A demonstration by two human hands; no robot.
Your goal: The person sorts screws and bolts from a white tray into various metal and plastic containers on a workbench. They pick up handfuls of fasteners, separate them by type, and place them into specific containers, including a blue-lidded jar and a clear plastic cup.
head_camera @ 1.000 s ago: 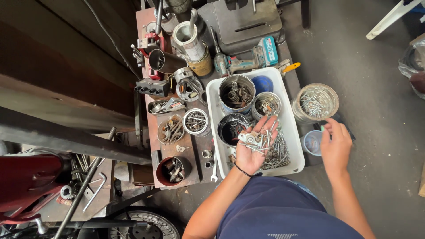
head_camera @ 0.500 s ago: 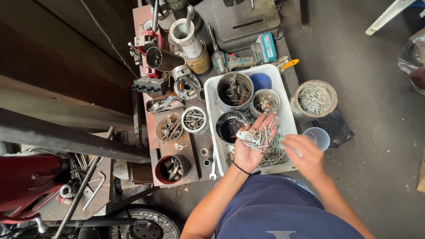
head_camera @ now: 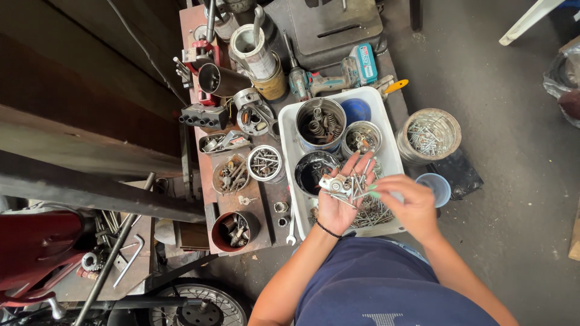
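Note:
My left hand (head_camera: 338,202) is held palm up over a white plastic tub (head_camera: 290,121), cupping a small heap of screws and bolts (head_camera: 345,184). My right hand (head_camera: 411,202) has come up beside it, and its fingertips pinch at the screws on the left palm. The tub holds a tin of springs (head_camera: 320,124), a smaller tin of nuts (head_camera: 361,139), a dark tin (head_camera: 315,169) and loose screws on its floor.
A clear jar of screws (head_camera: 430,134) and a small blue cup (head_camera: 436,186) stand on the floor to the right. A rusty bench (head_camera: 205,175) to the left carries several tins of hardware, a cordless drill (head_camera: 338,75) and pipes. A wheel (head_camera: 199,305) is below.
My right hand has left the jar and blue cup on the right and moved left to the screws in my left palm. My left hand has stayed put.

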